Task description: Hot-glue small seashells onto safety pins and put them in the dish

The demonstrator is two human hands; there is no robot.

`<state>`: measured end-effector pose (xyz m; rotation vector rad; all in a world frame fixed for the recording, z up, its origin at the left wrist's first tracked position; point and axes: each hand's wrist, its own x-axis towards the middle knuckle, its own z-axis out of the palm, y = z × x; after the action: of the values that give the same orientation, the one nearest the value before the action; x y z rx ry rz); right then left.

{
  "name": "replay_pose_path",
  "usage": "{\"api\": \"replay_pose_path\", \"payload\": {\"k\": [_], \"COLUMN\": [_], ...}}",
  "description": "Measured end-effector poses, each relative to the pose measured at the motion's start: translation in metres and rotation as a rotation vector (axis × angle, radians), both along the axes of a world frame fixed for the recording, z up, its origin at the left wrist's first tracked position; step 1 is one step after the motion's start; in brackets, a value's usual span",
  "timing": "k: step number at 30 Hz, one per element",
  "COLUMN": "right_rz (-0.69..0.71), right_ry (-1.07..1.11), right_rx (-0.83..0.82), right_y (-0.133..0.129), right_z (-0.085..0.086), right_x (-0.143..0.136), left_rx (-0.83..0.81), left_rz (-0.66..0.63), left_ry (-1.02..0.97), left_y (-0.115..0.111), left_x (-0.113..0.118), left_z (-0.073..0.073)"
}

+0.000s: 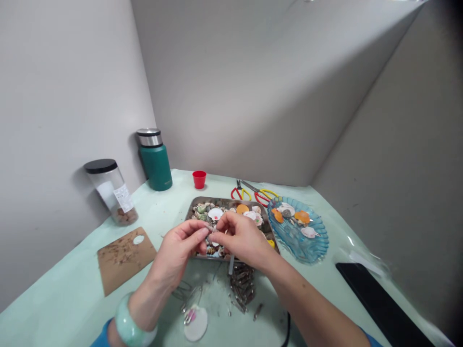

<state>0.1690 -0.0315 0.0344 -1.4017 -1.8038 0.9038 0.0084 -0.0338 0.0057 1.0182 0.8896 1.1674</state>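
so we've got our left hand (183, 243) and right hand (243, 240) close together, thumbs and fingertips pinched on one tiny bit (211, 229). it's pale, whitish-grey, too small and blurry for us to say more. we're holding it over the metal tray (220, 199) full of shells (215, 214). nearer us on the counter (162, 207), a heap of metal pins (242, 284); off right, a see-through blue plate (320, 236) with more shells.

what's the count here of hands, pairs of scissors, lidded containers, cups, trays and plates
hands: 2
pairs of scissors: 2
lidded containers: 2
red cup: 1
metal tray: 1
blue plate: 1
total: 9
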Motion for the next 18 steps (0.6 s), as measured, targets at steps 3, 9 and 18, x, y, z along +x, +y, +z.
{"api": "replay_pose_path", "payload": {"k": [3,9,18], "right_rz": [-0.014,0.003,-0.046], "right_ry": [-0.043,-0.040,-0.101], "right_rx": [0.046,0.198,0.329], "right_y": [-0.0003,-0.0022,-0.0032], "right_z": [0.0005,-0.0028,-0.0063], "right_x": [0.0001,0.0001,-0.0029], "left_rx": [0.004,0.123,0.464], "left_rz": [-0.016,0.016,0.089], "left_ry": [0.006,0.136,0.371], "left_y": [-0.0008,-0.0006,-0.0076], "left_x": [-0.0004,-0.0003,0.0019], "left_z": [-0.0015,-0.0025,0.0001]}}
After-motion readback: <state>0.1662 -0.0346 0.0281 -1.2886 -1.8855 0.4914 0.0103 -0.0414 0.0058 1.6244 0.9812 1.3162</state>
